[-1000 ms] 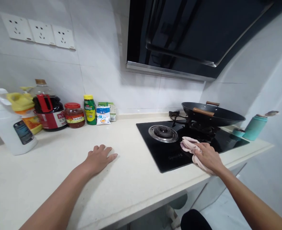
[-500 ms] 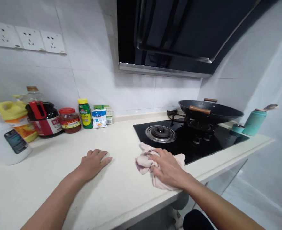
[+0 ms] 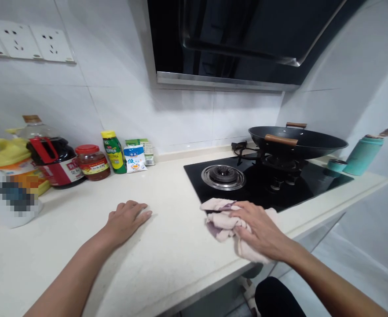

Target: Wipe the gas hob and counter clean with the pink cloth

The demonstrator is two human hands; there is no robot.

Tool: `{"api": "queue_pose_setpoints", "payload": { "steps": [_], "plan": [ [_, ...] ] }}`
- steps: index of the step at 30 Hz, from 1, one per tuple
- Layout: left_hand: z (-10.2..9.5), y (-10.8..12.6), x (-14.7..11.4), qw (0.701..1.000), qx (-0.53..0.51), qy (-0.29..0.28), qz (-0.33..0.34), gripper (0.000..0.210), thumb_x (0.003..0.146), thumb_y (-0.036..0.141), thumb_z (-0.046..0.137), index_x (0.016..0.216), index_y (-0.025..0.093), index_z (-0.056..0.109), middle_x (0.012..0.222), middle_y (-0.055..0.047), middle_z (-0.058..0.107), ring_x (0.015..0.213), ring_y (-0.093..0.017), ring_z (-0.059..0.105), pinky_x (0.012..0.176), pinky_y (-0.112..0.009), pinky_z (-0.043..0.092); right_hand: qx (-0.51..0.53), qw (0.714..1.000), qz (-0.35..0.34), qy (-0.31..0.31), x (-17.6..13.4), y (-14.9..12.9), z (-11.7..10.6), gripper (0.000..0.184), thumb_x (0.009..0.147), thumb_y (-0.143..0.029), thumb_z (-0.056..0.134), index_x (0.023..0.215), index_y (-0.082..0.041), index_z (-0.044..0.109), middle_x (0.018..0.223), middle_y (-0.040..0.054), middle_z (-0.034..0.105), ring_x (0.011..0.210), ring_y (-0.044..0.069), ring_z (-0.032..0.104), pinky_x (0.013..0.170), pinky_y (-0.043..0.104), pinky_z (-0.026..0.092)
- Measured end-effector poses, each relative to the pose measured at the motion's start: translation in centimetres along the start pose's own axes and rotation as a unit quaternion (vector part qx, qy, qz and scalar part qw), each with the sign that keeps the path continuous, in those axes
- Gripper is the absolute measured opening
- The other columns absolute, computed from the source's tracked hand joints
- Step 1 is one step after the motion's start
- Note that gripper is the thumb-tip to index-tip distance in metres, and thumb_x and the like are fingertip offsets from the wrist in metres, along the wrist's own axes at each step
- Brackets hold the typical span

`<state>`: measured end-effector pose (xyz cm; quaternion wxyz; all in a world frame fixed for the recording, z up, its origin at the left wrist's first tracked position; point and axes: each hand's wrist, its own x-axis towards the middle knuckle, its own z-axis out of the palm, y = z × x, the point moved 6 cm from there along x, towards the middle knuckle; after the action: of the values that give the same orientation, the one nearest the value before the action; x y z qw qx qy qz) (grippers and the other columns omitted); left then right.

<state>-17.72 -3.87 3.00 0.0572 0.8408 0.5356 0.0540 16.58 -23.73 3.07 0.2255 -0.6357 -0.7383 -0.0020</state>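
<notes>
A pale pink cloth (image 3: pixel 223 224) lies bunched under my right hand (image 3: pixel 260 226), whose fingers are curled over it. The cloth rests across the front left edge of the black gas hob (image 3: pixel 247 193) and the white countertop (image 3: pixel 167 255). Some of its folds hang near the counter's front edge. My left hand (image 3: pixel 126 220) rests on the countertop left of the cloth, holding nothing, with the thumb apart from the fingers. Behind the cloth is the bare left burner (image 3: pixel 223 177).
A black wok (image 3: pixel 299 143) with wooden handles sits on the right burner. A turquoise container (image 3: pixel 364 154) and a small turquoise cup (image 3: pixel 337 165) stand beyond it. Along the wall are a salt packet (image 3: pixel 135 158), a green bottle (image 3: pixel 114 154), a red-lidded jar (image 3: pixel 93 165) and larger bottles. A range hood (image 3: pixel 240 39) hangs above.
My right hand has slid the cloth to the right along the hob's front edge. My left hand stays at about the same spot on the countertop. The view has shifted slightly.
</notes>
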Motion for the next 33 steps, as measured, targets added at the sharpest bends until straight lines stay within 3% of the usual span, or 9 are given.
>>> {"api": "queue_pose_setpoints", "payload": {
  "steps": [8, 11, 13, 18, 22, 28, 33],
  "plan": [
    [0.9, 0.2, 0.0, 1.000, 0.017, 0.002, 0.003, 0.070, 0.091, 0.068, 0.030, 0.138, 0.024, 0.057, 0.140, -0.015, 0.052, 0.127, -0.039, 0.045, 0.101, -0.053, 0.040, -0.139, 0.968, 0.193, 0.079, -2.0, 14.8, -3.1, 0.043, 0.098, -0.045, 0.037, 0.126, -0.026, 0.064, 0.132, 0.0112, 0.057, 0.116, 0.030, 0.054, 0.094, 0.045, 0.044],
    [0.8, 0.7, -0.3, 1.000, 0.010, -0.004, 0.006, 0.070, 0.090, 0.068, 0.030, 0.136, 0.024, 0.059, 0.139, -0.016, 0.053, 0.126, -0.040, 0.045, 0.101, -0.053, 0.039, -0.164, 0.956, 0.223, 0.095, -2.3, 17.8, -3.7, 0.045, 0.098, -0.046, 0.035, 0.126, -0.024, 0.063, 0.127, 0.0122, 0.058, 0.113, 0.030, 0.055, 0.094, 0.045, 0.045],
    [0.7, 1.1, -0.6, 1.000, 0.009, -0.011, 0.007, 0.069, 0.091, 0.067, 0.030, 0.136, 0.023, 0.058, 0.138, -0.016, 0.053, 0.126, -0.040, 0.045, 0.101, -0.053, 0.039, -0.176, 0.952, 0.230, 0.097, -2.3, 18.2, -3.7, 0.045, 0.098, -0.046, 0.036, 0.125, -0.023, 0.063, 0.126, 0.0130, 0.058, 0.111, 0.031, 0.055, 0.093, 0.045, 0.045],
    [0.4, 1.5, -0.8, 1.000, 0.010, -0.016, 0.010, 0.070, 0.090, 0.067, 0.030, 0.135, 0.021, 0.058, 0.135, -0.017, 0.053, 0.124, -0.041, 0.045, 0.100, -0.053, 0.039, -0.166, 0.960, 0.206, 0.091, -1.3, 14.0, -2.7, 0.042, 0.096, -0.046, 0.041, 0.123, -0.024, 0.065, 0.124, 0.0128, 0.055, 0.108, 0.031, 0.054, 0.093, 0.046, 0.043],
    [0.7, 1.2, -0.7, 1.000, 0.012, -0.011, 0.010, 0.069, 0.090, 0.067, 0.030, 0.134, 0.022, 0.059, 0.134, -0.017, 0.054, 0.122, -0.041, 0.046, 0.099, -0.053, 0.039, -0.099, 0.986, 0.117, 0.059, 0.6, 7.1, -1.0, 0.036, 0.094, -0.040, 0.048, 0.124, -0.027, 0.063, 0.125, 0.0096, 0.054, 0.111, 0.028, 0.051, 0.096, 0.044, 0.041],
    [0.9, 0.7, -0.5, 1.000, 0.006, -0.008, 0.004, 0.069, 0.090, 0.066, 0.031, 0.138, 0.023, 0.056, 0.141, -0.017, 0.051, 0.127, -0.040, 0.044, 0.101, -0.053, 0.038, -0.022, 1.000, 0.004, 0.012, 2.5, -2.9, 1.2, 0.032, 0.092, -0.033, 0.055, 0.122, -0.026, 0.063, 0.127, 0.0083, 0.053, 0.108, 0.026, 0.047, 0.095, 0.043, 0.039],
    [0.6, 0.7, -0.4, 1.000, 0.007, -0.001, 0.005, 0.071, 0.091, 0.066, 0.030, 0.140, 0.023, 0.057, 0.143, -0.016, 0.051, 0.129, -0.040, 0.044, 0.102, -0.054, 0.039, 0.025, 0.996, -0.080, -0.024, 2.3, -7.0, 1.9, 0.035, 0.088, -0.028, 0.060, 0.122, -0.029, 0.061, 0.130, 0.0054, 0.051, 0.108, 0.025, 0.045, 0.094, 0.042, 0.038]
  ]
}}
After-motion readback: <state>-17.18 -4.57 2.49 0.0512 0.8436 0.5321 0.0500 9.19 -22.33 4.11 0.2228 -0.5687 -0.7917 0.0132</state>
